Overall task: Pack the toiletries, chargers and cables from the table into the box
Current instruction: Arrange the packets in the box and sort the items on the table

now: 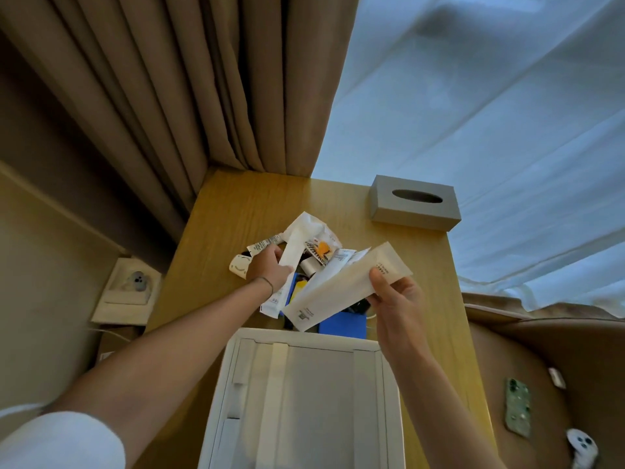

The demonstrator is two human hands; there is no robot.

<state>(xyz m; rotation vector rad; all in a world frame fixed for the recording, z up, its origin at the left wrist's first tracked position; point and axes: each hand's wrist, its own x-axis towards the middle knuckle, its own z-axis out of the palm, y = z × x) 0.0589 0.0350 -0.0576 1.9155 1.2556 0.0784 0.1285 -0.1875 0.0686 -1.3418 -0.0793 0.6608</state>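
Above the wooden worktop [233, 211], our right hand [397, 299] pinches a beige tube [341, 289] over the toiletry pile [314, 252]; our left hand [269, 265] grips a white tube [293, 247]. The white box [304, 401] lies nearest us.

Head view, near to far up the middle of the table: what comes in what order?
White box → blue item → beige tube in the right hand → pile of sachets → curtain.

On the oblong wooden table [230, 211], the open white cardboard box [304, 401] sits nearest — behind it the heap of tubes and sachets [318, 255], and farther right-behind, the grey rectangular tissue box [414, 206].
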